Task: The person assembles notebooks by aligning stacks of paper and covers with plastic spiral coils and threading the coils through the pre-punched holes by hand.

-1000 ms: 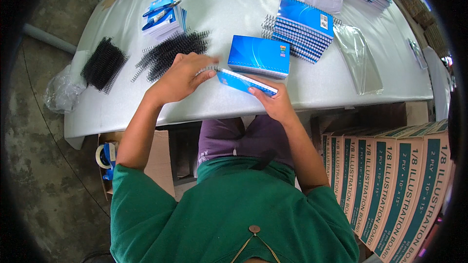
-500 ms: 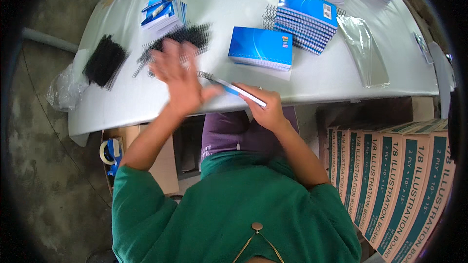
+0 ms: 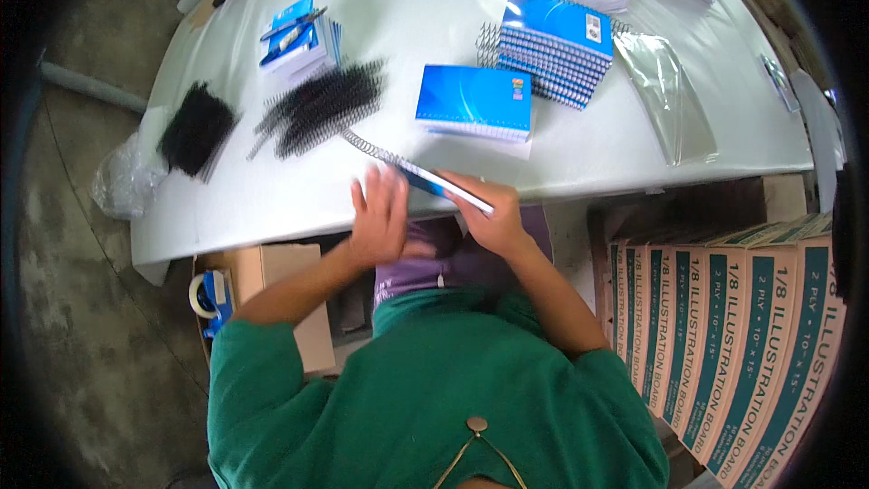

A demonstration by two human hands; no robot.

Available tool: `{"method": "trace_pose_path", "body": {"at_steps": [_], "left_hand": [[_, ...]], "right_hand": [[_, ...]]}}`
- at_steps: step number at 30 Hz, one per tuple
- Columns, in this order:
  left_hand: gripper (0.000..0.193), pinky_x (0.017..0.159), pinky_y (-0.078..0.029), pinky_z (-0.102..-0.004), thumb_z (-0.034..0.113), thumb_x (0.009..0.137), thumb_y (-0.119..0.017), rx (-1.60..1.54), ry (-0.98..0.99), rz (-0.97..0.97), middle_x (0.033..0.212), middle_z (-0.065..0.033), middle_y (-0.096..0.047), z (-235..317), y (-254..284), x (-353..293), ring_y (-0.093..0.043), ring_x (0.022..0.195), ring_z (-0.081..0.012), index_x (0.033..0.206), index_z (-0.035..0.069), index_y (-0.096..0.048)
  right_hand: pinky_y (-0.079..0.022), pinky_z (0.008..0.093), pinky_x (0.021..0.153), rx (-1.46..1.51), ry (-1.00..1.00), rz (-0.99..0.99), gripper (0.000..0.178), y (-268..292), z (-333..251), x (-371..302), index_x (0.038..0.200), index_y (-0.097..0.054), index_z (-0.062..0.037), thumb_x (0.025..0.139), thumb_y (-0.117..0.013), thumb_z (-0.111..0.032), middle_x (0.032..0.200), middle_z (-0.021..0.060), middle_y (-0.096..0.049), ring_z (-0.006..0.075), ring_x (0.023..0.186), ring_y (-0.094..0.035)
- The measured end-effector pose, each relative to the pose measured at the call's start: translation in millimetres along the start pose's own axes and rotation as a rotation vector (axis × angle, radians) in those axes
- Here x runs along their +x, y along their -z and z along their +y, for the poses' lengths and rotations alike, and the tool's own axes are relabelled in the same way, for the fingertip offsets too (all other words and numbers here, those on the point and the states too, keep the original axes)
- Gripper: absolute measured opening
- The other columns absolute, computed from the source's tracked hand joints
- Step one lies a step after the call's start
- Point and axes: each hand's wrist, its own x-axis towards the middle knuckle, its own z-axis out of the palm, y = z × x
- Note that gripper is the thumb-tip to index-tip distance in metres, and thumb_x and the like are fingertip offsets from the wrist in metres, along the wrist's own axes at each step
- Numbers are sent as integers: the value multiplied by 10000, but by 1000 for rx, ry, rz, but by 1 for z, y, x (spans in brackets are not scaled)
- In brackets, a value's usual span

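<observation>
My right hand (image 3: 489,217) grips a thin blue notebook (image 3: 444,185) edge-on at the table's front edge. A black spiral coil (image 3: 369,147) sticks out from the notebook's far left end toward a heap of black coils (image 3: 321,109). Beside that end is my left hand (image 3: 381,217), fingers stretched out and somewhat blurred; whether it touches the notebook I cannot tell. Just beyond lies a stack of blue-covered notebooks (image 3: 475,98) with a row of punched holes and no coil. Farther right stands a pile of spiral-bound blue notebooks (image 3: 557,45).
Pliers (image 3: 294,25) rest on another blue stack (image 3: 303,54) at the back left. A second coil bundle (image 3: 196,131) sits near the left edge. Clear plastic sleeves (image 3: 665,100) lie at the right. Cardboard boxes (image 3: 724,326) stand below right, a tape dispenser (image 3: 214,294) below left.
My left hand has come back from over the coil heap, toward me and to the right, uncovering the heap. My right hand still holds the notebook in nearly the same place.
</observation>
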Motion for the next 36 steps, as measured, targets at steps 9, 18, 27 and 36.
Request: {"method": "trace_pose_path", "body": {"at_steps": [9,18,27,36], "left_hand": [[1103,979,44,-665,809,705,-332,-170,173,103,1441,-289,-130,-2,-4,28,16,1323,-506,1406,-21,-148],[1074,937,-200,-671,701,697,-526,-138,35,144,1309,-431,-196,4,10,49,-228,1203,-587,1290,-154,-262],[1098,938,-108,-713,719,679,-551,-222,120,310,1365,-422,-98,2,0,53,-164,1230,-607,1348,-93,-237],[1102,891,-205,-688,738,661,-515,-419,143,269,1293,-378,-261,9,-1,63,-222,1250,-533,1337,-85,-234]], "right_hand": [[-514,296,744,-102,136,-35,356,-3,-6,0,1095,-618,-26,755,-573,69,1036,144,-645,250,881,-654],[-496,361,784,-65,121,-30,435,-12,-2,-1,1144,-577,-30,720,-549,60,1050,166,-625,306,897,-630],[-492,377,797,-120,173,-56,422,-16,-4,0,1156,-559,-37,738,-548,23,1054,169,-620,305,934,-619],[-490,379,802,-46,75,-61,404,-20,2,3,1178,-535,-38,775,-562,-17,1087,181,-603,319,945,-613]]}}
